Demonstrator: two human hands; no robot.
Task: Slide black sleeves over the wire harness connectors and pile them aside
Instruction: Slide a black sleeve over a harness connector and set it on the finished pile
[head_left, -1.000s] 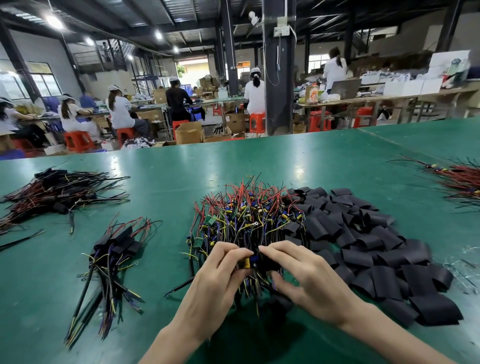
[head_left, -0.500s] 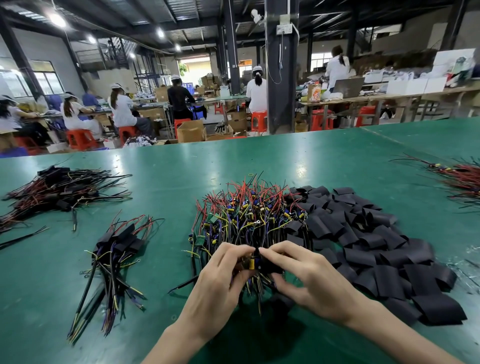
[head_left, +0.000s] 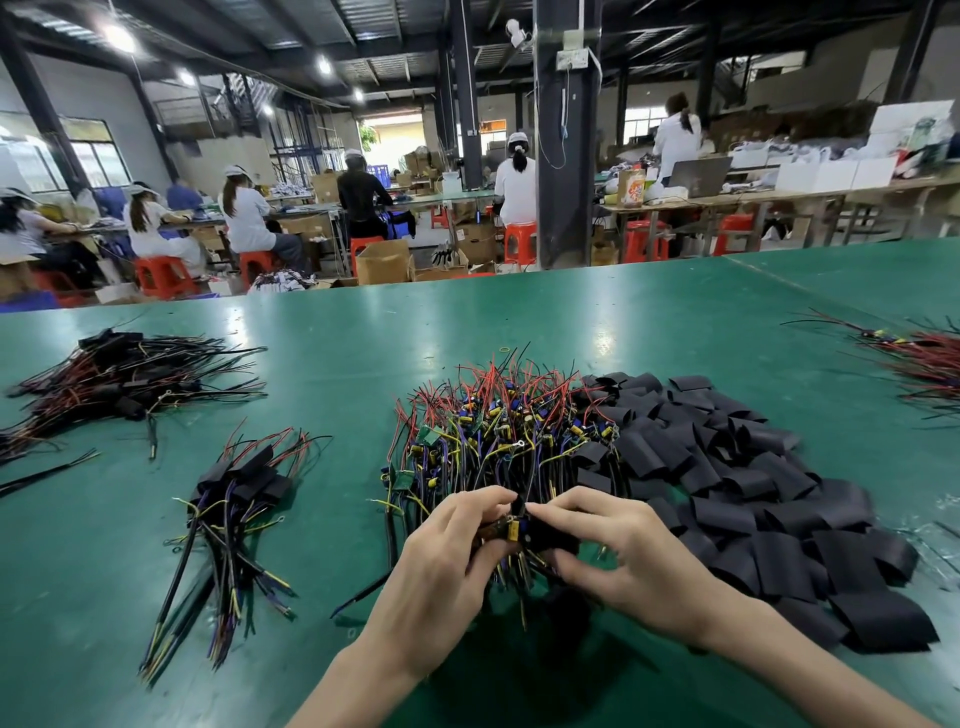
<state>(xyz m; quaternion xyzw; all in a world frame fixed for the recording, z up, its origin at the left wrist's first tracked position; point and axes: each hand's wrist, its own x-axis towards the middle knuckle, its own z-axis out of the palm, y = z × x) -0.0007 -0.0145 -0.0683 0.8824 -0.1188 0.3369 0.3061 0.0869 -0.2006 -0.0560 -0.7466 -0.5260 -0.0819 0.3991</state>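
My left hand (head_left: 447, 566) pinches a small wire harness connector (head_left: 506, 530) with yellow and blue parts, just in front of me on the green table (head_left: 337, 332). My right hand (head_left: 628, 556) grips a black sleeve (head_left: 550, 538) that sits partly over that connector. Behind my hands lies a big heap of bare harnesses (head_left: 498, 431) with red, black, yellow and purple wires. A wide pile of loose black sleeves (head_left: 753, 483) spreads to its right. To the left lies a small pile of sleeved harnesses (head_left: 234, 499).
A larger bundle of sleeved harnesses (head_left: 119, 379) lies at the far left, and more red-wired harnesses (head_left: 924, 364) at the right edge. Beyond the table, several workers sit on orange stools at benches, with cardboard boxes and a dark pillar (head_left: 563, 156).
Both hands have kept working at the same spot; the sleeve now sits further over the connector between my fingertips. The piles have not moved.
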